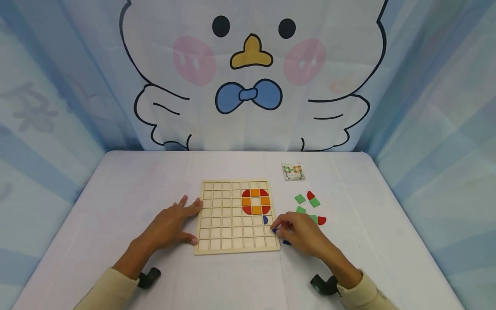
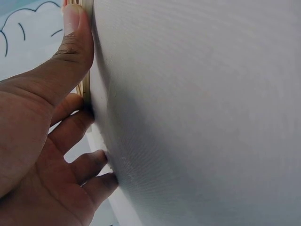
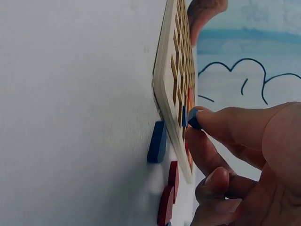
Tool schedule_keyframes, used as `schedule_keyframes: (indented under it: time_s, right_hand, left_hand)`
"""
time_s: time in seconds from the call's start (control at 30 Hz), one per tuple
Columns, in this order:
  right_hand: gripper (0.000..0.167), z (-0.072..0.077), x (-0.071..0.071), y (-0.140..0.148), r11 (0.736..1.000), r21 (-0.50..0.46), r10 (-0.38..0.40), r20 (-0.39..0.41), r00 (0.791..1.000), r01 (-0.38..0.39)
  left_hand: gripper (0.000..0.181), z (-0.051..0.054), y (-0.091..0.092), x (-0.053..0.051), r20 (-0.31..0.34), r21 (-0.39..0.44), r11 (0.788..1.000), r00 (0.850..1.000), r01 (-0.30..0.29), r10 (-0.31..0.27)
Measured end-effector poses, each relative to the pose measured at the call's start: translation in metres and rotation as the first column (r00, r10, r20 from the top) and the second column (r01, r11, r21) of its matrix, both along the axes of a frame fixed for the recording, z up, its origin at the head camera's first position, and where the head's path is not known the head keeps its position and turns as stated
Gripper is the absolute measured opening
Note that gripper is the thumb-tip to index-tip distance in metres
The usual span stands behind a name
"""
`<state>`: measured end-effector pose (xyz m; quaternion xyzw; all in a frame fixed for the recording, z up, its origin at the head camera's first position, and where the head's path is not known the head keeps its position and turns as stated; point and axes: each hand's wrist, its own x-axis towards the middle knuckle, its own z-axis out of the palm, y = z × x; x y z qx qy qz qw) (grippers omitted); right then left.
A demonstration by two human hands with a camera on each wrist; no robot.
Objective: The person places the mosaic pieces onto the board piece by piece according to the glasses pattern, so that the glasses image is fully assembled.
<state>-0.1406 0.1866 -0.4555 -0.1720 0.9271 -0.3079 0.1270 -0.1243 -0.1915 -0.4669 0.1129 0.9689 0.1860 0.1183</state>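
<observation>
A wooden grid board (image 1: 228, 221) lies on the table, with a ring of red and orange pieces (image 1: 256, 209) in its upper right and a blue piece (image 1: 265, 220) below the ring. At the board's left edge rests my left hand (image 1: 166, 226), fingers spread; its thumb touches the edge in the left wrist view too (image 2: 70, 52). My right hand (image 1: 304, 234) pinches a small blue piece (image 3: 194, 118) between thumb and finger over the board's right edge. Another blue piece (image 3: 157, 142) lies on the table beside the board's edge.
Green pieces (image 1: 300, 198) and red pieces (image 1: 322, 220) lie right of the board, some behind my right hand. A small printed pattern card (image 1: 293, 172) is at the back right. A curtain with a cartoon face (image 1: 248, 56) hangs behind the table.
</observation>
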Motion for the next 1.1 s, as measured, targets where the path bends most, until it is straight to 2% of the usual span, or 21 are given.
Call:
schedule_keyframes:
  time_s: [0.2,0.5,0.63,0.87,1.1]
  right_hand:
    - [0.016,-0.001,0.001,-0.008,0.999,-0.03,0.035,-0.026,0.999,-0.035]
    - [0.017,-0.007,0.005,-0.017,1.0,0.003,0.02,-0.039,0.999,-0.02]
    - [0.018,-0.01,0.006,-0.021,1.0,0.009,-0.01,-0.047,0.999,0.01]
    - [0.014,-0.011,0.007,-0.029,0.992,0.023,-0.12,-0.067,0.991,0.121]
    - [0.018,-0.012,0.005,-0.034,0.988,0.025,-0.153,-0.092,0.984,0.156]
  left_hand:
    - [0.115,0.0,0.0,0.0,-0.003,0.005,1.0,1.0,-0.002,0.002]
    - [0.115,-0.001,0.0,0.0,-0.002,0.006,1.0,1.0,-0.006,0.006]
    - [0.114,-0.001,0.0,0.0,-0.004,0.002,1.0,1.0,-0.006,0.006]
    - [0.114,0.001,0.001,0.0,-0.005,0.001,1.0,1.0,-0.003,0.003]
    - [0.114,0.001,0.001,0.0,-0.004,0.002,1.0,1.0,-0.005,0.005]
